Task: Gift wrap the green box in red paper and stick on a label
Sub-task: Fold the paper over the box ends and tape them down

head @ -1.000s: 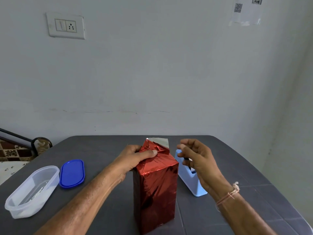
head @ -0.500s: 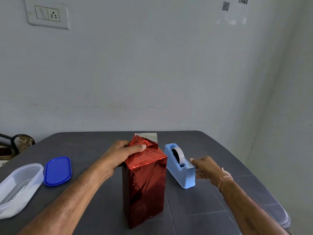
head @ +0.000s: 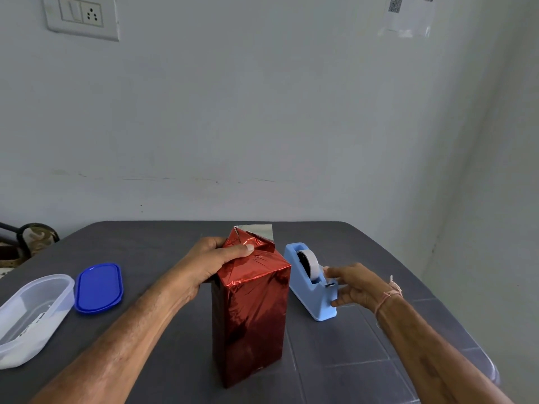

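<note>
While the box [head: 250, 310], wrapped in red paper [head: 248, 243], stands upright mid-table [head: 145, 243], the left hand [head: 210, 263] grips its top, with the thumb pressing the folds down. Just right of it, the right hand [head: 355, 287] holds the cutter end of a blue dispenser [head: 303, 284] between forefinger and thumb. A clear tub [head: 32, 313] and blue lid [head: 99, 287] lie far left.

Soft, even daylight, sharp focus, glare on foil, wide-angle edge bending.
</note>
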The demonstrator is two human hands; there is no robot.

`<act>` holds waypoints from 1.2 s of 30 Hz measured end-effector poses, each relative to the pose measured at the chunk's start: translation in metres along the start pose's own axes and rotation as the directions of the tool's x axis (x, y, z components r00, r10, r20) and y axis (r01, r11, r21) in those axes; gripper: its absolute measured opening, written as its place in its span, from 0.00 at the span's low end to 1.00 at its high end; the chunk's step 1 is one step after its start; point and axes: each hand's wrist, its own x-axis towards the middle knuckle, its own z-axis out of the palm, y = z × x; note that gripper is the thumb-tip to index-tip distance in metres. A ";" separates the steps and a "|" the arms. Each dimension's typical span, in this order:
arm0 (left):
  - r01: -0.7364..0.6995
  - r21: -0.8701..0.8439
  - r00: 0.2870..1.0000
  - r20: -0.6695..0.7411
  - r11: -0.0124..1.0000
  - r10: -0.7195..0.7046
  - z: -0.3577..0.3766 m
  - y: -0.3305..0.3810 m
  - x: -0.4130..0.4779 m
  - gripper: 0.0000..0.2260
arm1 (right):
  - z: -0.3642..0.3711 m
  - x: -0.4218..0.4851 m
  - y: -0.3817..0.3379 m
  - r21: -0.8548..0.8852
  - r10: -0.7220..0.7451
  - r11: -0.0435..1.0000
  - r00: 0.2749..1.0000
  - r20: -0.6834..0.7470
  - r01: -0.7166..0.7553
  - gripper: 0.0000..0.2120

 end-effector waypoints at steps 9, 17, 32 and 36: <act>0.012 -0.005 1.000 -0.011 1.000 -0.013 0.000 0.002 -0.004 0.14 | -0.003 -0.006 0.019 0.219 -0.021 0.976 1.000 0.012 0.018 0.14; 0.026 0.015 1.000 -0.012 1.000 -0.026 0.001 0.003 -0.003 0.15 | -0.003 -0.010 0.039 0.331 -0.087 0.941 0.995 0.041 0.068 0.07; 0.035 0.019 0.999 -0.019 0.999 -0.035 0.003 0.005 -0.007 0.15 | 0.008 -0.008 0.077 0.526 -0.096 0.845 0.995 -0.032 0.098 0.15; 0.034 0.031 0.999 -0.016 0.999 -0.033 0.002 0.004 -0.006 0.15 | 0.011 -0.009 0.086 0.556 -0.115 0.823 0.993 -0.040 0.118 0.13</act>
